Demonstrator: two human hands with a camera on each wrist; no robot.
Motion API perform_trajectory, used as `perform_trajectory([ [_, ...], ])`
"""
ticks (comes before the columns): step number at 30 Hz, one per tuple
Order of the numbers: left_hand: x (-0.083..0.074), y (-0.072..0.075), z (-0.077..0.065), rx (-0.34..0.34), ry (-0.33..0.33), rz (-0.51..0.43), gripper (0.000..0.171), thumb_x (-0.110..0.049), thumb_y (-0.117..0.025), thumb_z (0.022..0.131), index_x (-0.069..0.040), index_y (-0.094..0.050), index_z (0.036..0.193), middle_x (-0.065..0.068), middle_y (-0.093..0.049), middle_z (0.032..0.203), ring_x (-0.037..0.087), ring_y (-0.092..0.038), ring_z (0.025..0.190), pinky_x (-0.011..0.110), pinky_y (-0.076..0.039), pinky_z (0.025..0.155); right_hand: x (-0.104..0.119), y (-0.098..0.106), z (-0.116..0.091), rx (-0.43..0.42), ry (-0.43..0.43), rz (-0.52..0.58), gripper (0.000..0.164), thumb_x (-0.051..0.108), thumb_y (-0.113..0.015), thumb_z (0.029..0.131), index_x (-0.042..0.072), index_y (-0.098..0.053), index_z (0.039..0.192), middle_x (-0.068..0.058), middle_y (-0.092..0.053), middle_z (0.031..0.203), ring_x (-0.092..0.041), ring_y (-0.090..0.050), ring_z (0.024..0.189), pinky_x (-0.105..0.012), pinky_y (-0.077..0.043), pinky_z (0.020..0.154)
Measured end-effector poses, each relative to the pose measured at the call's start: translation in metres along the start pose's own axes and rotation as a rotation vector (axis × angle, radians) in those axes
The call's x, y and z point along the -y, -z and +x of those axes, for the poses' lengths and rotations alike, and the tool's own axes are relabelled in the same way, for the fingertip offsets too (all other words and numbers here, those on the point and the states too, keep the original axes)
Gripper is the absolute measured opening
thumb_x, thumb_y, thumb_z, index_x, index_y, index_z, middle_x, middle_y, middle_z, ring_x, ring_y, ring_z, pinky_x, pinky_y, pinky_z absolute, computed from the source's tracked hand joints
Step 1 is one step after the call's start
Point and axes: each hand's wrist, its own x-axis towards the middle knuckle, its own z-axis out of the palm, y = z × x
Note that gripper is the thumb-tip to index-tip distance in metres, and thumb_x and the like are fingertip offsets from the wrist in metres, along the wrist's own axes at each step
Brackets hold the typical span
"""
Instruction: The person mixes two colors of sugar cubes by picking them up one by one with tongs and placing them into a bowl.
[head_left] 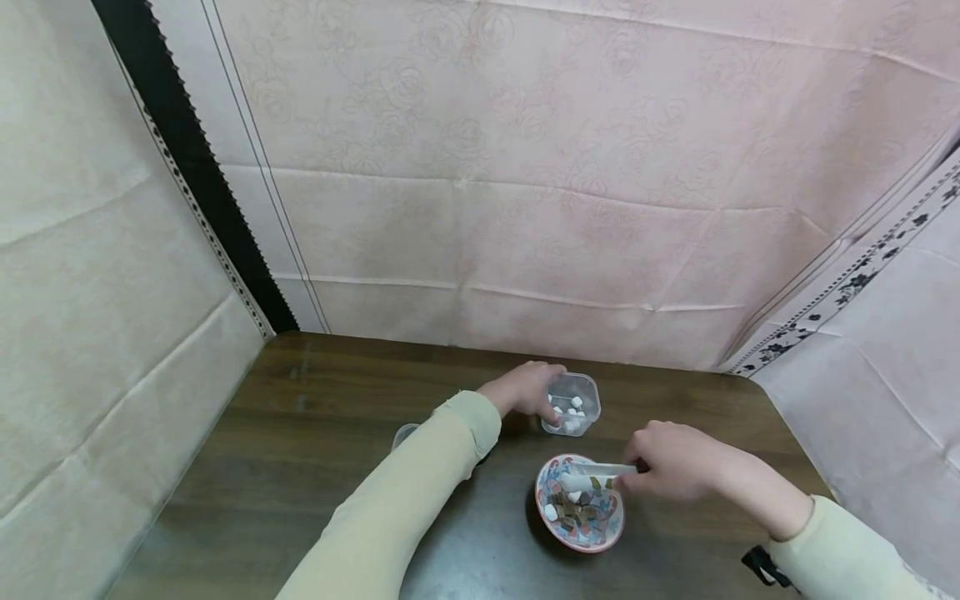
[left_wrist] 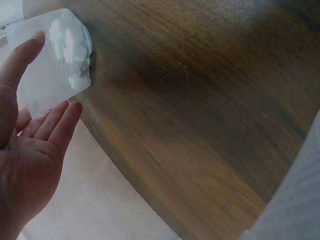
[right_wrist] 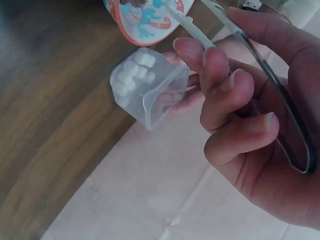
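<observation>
My left hand (head_left: 525, 387) grips the side of a clear plastic container (head_left: 590, 388), thumb on one side and fingers on the other. Several small white cubes (right_wrist: 131, 68) lie at the bottom of that container. In my right hand (head_left: 678, 458) is a pair of tongs (right_wrist: 272, 75), its two arms apart and their tips over a patterned bowl (head_left: 604, 515). White pieces (head_left: 550, 512) and some brown pieces (head_left: 567, 524) show inside the bowl, partly covered by the tongs. Nothing shows between the tong tips.
Another clear container (head_left: 403, 434) is mostly hidden behind my left sleeve (head_left: 405, 500). Below everything is a dark wooden table (head_left: 315, 467), with light cloth (head_left: 480, 208) hanging along its back and sides. A black clip-like item (head_left: 763, 565) is beside my right cuff.
</observation>
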Motion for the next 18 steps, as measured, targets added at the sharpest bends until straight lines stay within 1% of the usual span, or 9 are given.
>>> perform_trajectory([
  [4,0.000,0.000,0.000,-0.002,-0.003,0.002,0.088,-0.034,-0.093,0.084,-0.012,-0.051,0.158,0.007,-0.062,0.149,0.025,-0.053,0.140,0.031,-0.045,0.116,-0.004,0.011,0.002,-0.008,-0.040,0.022,0.034,0.039,-0.075,0.099,0.029,-0.061,0.069,0.018,-0.037,0.058,0.001,-0.032,0.051,-0.021,-0.025,0.048],
  [10,0.000,0.000,-0.002,-0.005,0.005,-0.008,0.088,-0.034,-0.092,0.084,-0.013,-0.050,0.159,0.007,-0.061,0.150,0.025,-0.053,0.140,0.032,-0.045,0.115,-0.014,0.028,0.010,-0.059,-0.100,-0.006,0.026,0.044,-0.076,0.097,0.026,-0.071,0.079,0.015,-0.046,0.061,-0.001,-0.037,0.053,-0.023,-0.029,0.049],
  [13,0.000,-0.001,-0.002,-0.012,0.001,0.001,0.089,-0.035,-0.093,0.083,-0.013,-0.051,0.158,0.007,-0.061,0.150,0.025,-0.053,0.141,0.031,-0.045,0.116,-0.020,0.037,0.017,-0.077,-0.130,-0.031,0.027,0.044,-0.076,0.097,0.024,-0.072,0.079,0.013,-0.051,0.062,-0.003,-0.041,0.054,-0.025,-0.033,0.050],
  [18,-0.001,-0.001,-0.002,-0.011,0.012,-0.010,0.088,-0.033,-0.092,0.084,-0.013,-0.050,0.159,0.008,-0.059,0.153,0.025,-0.051,0.143,0.032,-0.044,0.117,-0.031,0.046,0.033,-0.105,-0.171,-0.106,0.032,0.041,-0.075,0.098,0.021,-0.069,0.074,0.012,-0.051,0.059,-0.007,-0.042,0.053,-0.027,-0.035,0.050],
])
